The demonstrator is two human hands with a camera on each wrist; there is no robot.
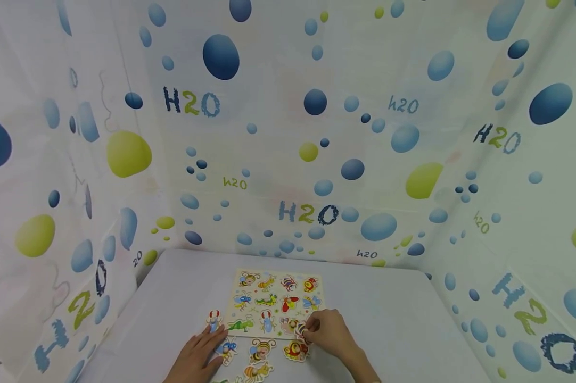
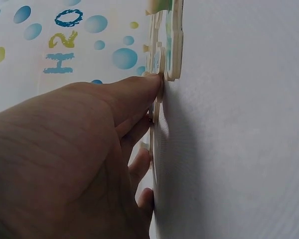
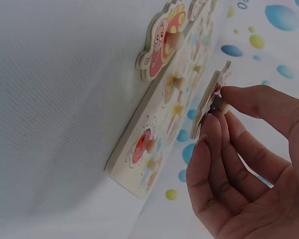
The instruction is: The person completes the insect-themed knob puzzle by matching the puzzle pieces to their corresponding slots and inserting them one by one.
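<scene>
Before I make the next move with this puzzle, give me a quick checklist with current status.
1. Right hand grips the held piece by its knob: ok.
2. Held piece clear of the board: ok, a gap shows in the right wrist view.
3. Board flat on the table: ok.
4. Left hand clear of loose pieces: not ok, its fingers touch at least one.
5. Whole picture on held piece readable: not ok, fingers cover part.

I'm in a curtained booth: white sheets (image 1: 273,69) printed with blue-green dots (image 1: 221,57) and "H2O" lettering (image 1: 190,102) wall three sides of my white table (image 1: 388,319). Home or lab, can't tell.
</scene>
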